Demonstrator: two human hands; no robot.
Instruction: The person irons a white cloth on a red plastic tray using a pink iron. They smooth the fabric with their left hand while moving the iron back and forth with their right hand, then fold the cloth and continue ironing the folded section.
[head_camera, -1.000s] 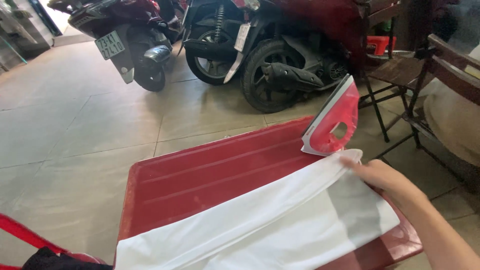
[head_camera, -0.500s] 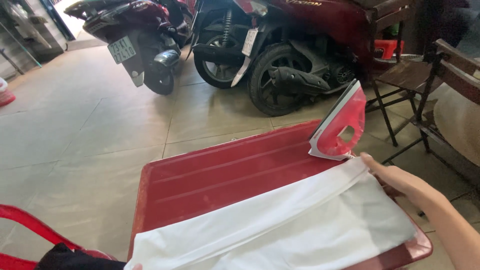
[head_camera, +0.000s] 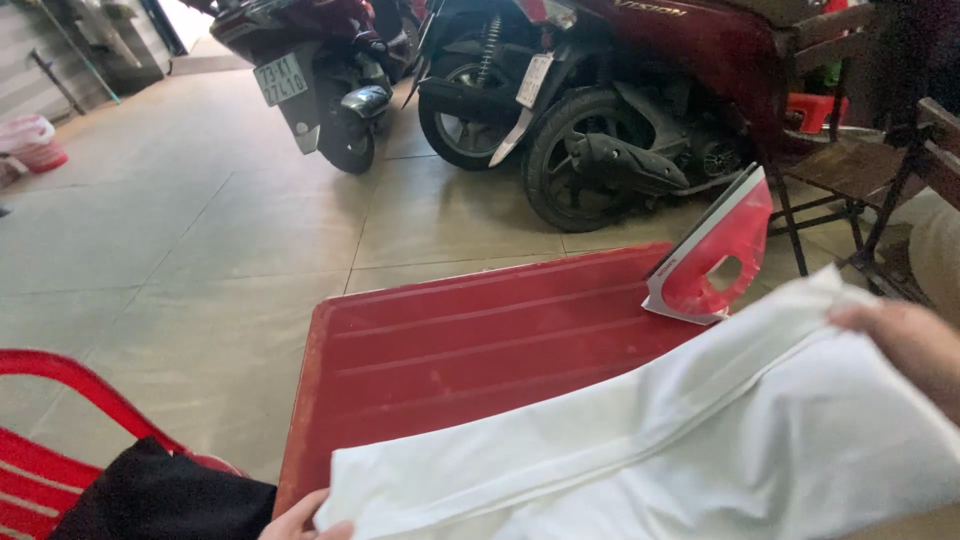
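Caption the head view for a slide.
Both hands hold white cloth over red table, iron upright.

Both hands hold white cloth (head_camera: 700, 440) over red table (head_camera: 450, 340).

A tiled ground-floor room of a home, used as both garage and laundry spot. Scooters (head_camera: 600, 120) stand parked at 12 o'clock on the tile floor (head_camera: 200, 250). A red worktop (head_camera: 470, 350) carries an iron (head_camera: 715, 265) at 2 o'clock. A wooden chair (head_camera: 860, 170) stands at 2 o'clock and a red plastic chair (head_camera: 60, 440) at 8 o'clock.
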